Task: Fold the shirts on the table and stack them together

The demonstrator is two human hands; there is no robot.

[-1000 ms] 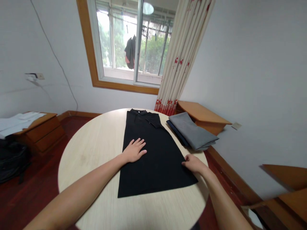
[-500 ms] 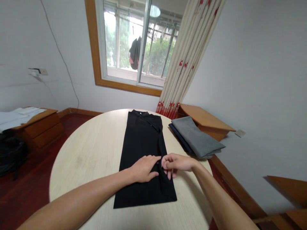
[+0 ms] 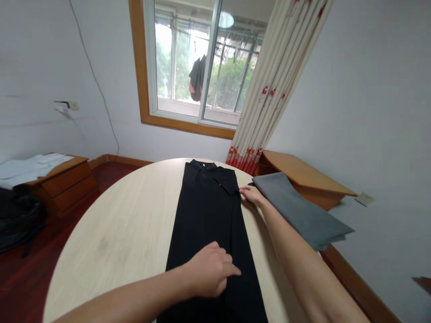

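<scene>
A black short-sleeved polo shirt lies lengthwise on the round table, its collar at the far end and its sides folded in. My right hand reaches far forward on the right, fingertips pinched on the shirt's edge by the folded sleeve. Over the shirt's lower part is my left hand, one finger stretched to the right and the others bent. Its palm side is hidden, and nothing shows in its fingers. The shirt's near end runs out of the picture.
Folded grey cloth lies at the right of the pale wooden table, close beside my right forearm. Behind it stands a wooden cabinet. A patterned curtain hangs by the window. At left are a drawer unit and a black bag.
My right hand has moved forward from the shirt's lower right edge to the sleeve. The left hand has shifted nearer on the shirt, its fingers more bent. The side fold lies flatter.
</scene>
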